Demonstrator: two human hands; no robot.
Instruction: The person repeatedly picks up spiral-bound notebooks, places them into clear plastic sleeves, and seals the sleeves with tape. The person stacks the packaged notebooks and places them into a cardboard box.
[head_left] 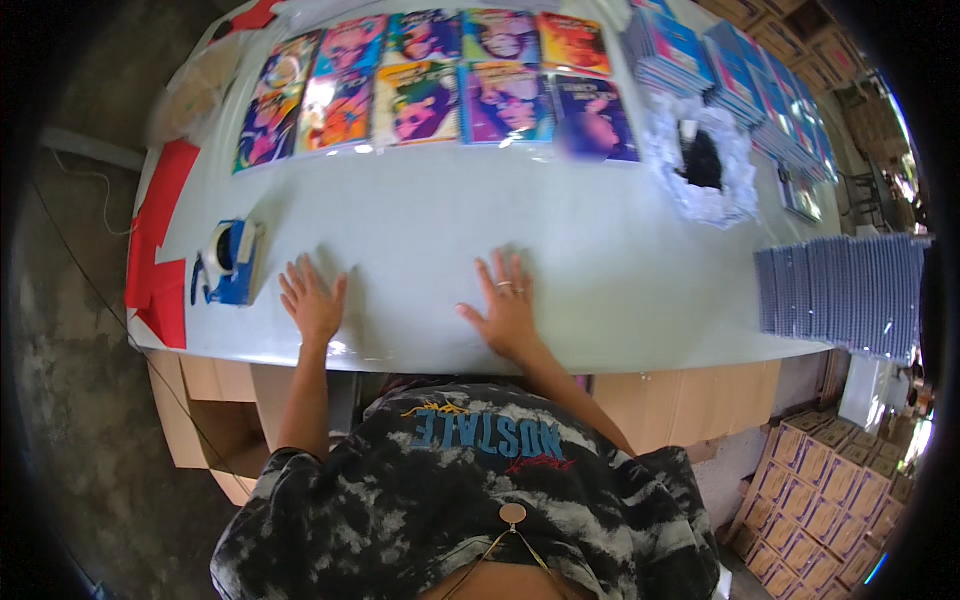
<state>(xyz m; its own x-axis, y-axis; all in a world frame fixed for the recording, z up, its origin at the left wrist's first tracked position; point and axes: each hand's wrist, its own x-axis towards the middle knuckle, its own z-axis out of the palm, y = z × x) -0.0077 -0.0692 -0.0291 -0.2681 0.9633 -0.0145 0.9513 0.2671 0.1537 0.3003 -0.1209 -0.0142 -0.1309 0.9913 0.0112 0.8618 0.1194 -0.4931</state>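
Both of my hands lie flat on a pale table (420, 220) near its front edge, holding nothing. My left hand (314, 302) has its fingers spread, with a blue tape dispenser (236, 262) carrying a tape roll standing to its left. Some way to the right rests my right hand (508, 308), fingers apart and a ring on one of them. Beyond the hands, two rows of colourful notebooks (418, 104) with bright portrait covers are laid side by side across the far part of the table.
At the right edge stands a long stack of notebooks (840, 295). Farther back are piles of blue notebooks (675, 55) and a crumpled white plastic bag (735, 185) with something dark inside. Red material (160, 250) lies along the left edge. Cartons (820, 490) are stacked on the floor at right.
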